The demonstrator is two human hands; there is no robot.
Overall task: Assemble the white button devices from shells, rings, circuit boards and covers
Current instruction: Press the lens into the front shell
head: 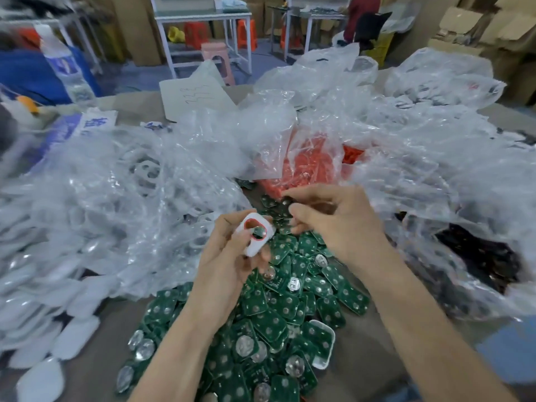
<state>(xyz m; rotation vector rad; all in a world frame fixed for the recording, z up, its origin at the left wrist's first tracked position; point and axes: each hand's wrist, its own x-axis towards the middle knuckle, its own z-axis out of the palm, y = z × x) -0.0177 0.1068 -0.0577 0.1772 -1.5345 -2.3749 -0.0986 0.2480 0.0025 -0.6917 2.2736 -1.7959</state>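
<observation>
Grips a white shell (251, 248), a red ring (247, 224) round its opening, in the curled left hand (223, 256), and pinches a dark circuit board (285, 205) in the right hand (339, 227) just beside it, above a heap of green circuit boards (275, 314) among crinkled clear plastic bags (139, 198).

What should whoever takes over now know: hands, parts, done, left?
Left hand grips a white shell with a red ring in its opening.
Right hand pinches a board above the board pile.
Shell bag at left, ring bag behind, dark-parts bag, probably covers, at right.
Done: ring looks seated.
Left: board, then cover.
</observation>
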